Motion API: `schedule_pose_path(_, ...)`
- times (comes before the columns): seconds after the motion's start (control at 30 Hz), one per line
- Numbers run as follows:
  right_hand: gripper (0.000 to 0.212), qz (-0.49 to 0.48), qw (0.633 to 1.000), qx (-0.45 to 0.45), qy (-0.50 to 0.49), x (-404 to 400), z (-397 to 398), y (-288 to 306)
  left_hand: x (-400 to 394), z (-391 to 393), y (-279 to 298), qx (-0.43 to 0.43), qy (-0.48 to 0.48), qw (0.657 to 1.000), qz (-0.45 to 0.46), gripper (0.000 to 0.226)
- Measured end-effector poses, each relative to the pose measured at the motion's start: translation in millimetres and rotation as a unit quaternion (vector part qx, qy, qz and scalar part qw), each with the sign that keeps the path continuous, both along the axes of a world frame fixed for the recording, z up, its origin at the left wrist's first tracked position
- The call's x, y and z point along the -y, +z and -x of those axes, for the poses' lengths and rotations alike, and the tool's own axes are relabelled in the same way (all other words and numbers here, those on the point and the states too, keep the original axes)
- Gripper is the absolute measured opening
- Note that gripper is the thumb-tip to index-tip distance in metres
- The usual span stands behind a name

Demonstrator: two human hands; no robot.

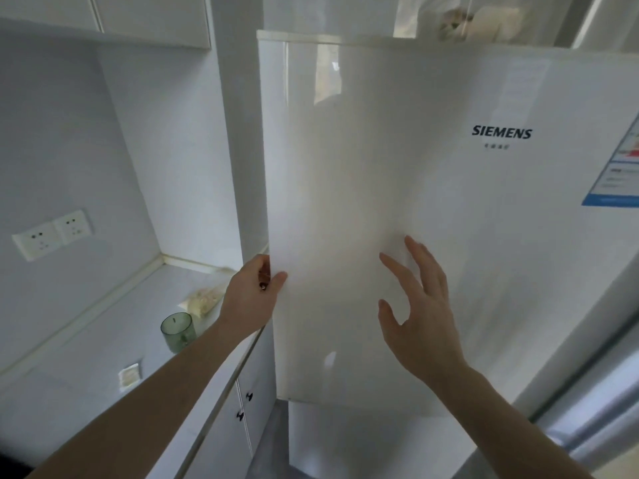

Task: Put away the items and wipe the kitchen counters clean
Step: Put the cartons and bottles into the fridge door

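White gloss is filling most of the view: the fridge door [397,202] is standing in front of the person, and whether it is fully seated against the cabinet is not readable. Judging by the worktop [86,392] at left, the task is looking far from finished: a green glass [177,331], a clear bag of pale food [204,300] and a small packet [129,375] are sitting there, and no cloth is showing, so wiping is probably still ahead. Both arms are reaching forward and up. The left hand [250,299] is gripping the door's left edge, fingers curled behind it and thumb lying on the front. The right hand [420,305] is hovering near the door face, fingers [418,250] spread apart and holding nothing; contact is unclear.
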State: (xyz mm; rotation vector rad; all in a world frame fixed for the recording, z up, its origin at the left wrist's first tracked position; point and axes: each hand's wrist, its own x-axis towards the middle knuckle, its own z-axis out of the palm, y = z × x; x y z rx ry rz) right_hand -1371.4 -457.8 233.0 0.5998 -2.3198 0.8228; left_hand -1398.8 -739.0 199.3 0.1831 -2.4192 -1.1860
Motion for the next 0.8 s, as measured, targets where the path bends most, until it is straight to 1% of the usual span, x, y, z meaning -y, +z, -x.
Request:
schedule_pose_path(0.13,0.079,-0.019,1.0,0.001,-0.014,10.0,20.1,-6.7,11.3,22.9,-2.3,-0.006,-0.018,1.0,-0.003,0.013)
schedule_pose_path(0.3,0.086,-0.032,0.999,0.0,-0.042,21.4,40.2,-10.0,18.8,55.9,2.9,-0.014,-0.013,0.998,0.063,0.016)
schedule_pose_path(0.43,0.088,-0.056,0.997,0.009,-0.06,30.2,54.6,-13.6,24.0,79.7,3.3,-0.021,-0.007,0.998,0.067,0.031)
schedule_pose_path(0.57,0.093,-0.081,0.993,0.03,-0.081,36.8,66.1,-17.6,29.1,96.4,2.0,-0.049,-0.015,0.996,0.076,0.037)
schedule_pose_path(0.67,0.094,-0.096,0.991,0.03,-0.094,40.4,72.5,-22.6,30.8,106.9,2.4,-0.054,-0.017,0.995,0.08,0.036)
schedule_pose_path(0.8,0.096,-0.124,0.986,0.022,-0.11,42.4,79.1,-31.6,33.2,118.9,1.5,-0.07,-0.018,0.994,0.077,0.028)
